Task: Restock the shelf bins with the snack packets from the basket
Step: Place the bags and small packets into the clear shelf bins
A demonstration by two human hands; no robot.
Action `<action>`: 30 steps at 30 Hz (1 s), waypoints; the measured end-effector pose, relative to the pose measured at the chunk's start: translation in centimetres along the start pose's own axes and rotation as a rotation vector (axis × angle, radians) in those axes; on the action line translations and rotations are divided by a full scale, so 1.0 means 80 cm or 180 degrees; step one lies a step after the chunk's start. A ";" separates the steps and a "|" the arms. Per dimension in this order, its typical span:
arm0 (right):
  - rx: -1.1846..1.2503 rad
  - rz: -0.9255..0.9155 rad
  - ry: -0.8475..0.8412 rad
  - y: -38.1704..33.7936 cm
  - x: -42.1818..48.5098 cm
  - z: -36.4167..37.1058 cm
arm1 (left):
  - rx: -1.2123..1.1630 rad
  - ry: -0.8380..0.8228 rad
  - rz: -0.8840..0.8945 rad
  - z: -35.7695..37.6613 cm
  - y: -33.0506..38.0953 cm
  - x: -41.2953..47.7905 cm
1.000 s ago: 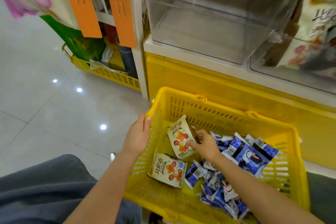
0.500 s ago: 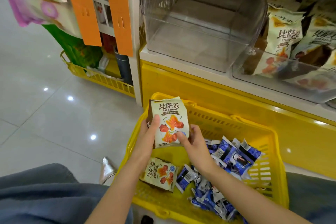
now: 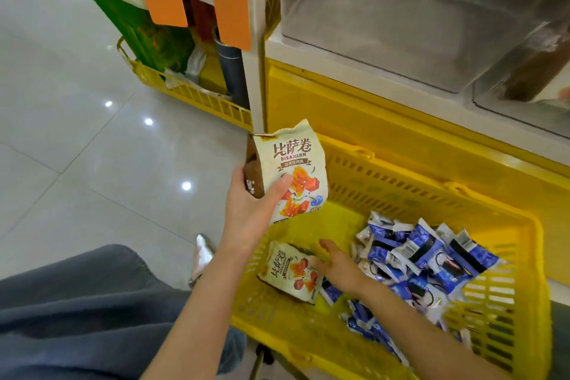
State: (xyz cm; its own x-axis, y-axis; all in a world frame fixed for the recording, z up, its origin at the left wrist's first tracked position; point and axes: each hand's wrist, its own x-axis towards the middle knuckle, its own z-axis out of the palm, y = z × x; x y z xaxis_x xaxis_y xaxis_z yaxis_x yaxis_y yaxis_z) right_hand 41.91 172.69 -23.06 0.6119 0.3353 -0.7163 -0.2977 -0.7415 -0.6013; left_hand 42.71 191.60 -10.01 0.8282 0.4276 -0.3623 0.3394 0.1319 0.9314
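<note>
The cream snack packet (image 3: pixel 291 170) reads "比萨卷" over "BISAJUAN"; other print is illegible.

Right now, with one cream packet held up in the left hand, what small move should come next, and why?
Probably the right hand should grip the second cream packet in the basket and lift it: its fingers touch it, and the left hand holds the first packet.

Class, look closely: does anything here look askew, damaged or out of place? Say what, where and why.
The cream packet in the left hand has a crumpled, bent top edge. The blue packets lie jumbled on the right of the basket. Nothing looks spilled.
</note>
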 end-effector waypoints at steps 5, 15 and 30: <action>-0.0594 0.0012 -0.0156 0.009 0.026 0.028 | 0.0393 -0.0069 0.0201 0.008 -0.006 0.001; -0.1547 -0.0094 0.0070 0.005 0.033 0.014 | 0.0802 -0.0192 0.0267 0.021 -0.019 -0.004; 0.0197 -0.0152 0.1488 -0.030 -0.127 -0.103 | 0.1354 0.0345 0.0768 0.030 0.008 -0.057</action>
State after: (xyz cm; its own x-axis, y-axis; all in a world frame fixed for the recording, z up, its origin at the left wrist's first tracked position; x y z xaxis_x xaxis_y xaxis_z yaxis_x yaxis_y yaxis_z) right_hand 42.48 166.27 -11.42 0.8860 0.0600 -0.4598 -0.2957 -0.6907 -0.6599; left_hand 40.23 187.63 -7.84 0.8620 0.4944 -0.1116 0.3144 -0.3489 0.8828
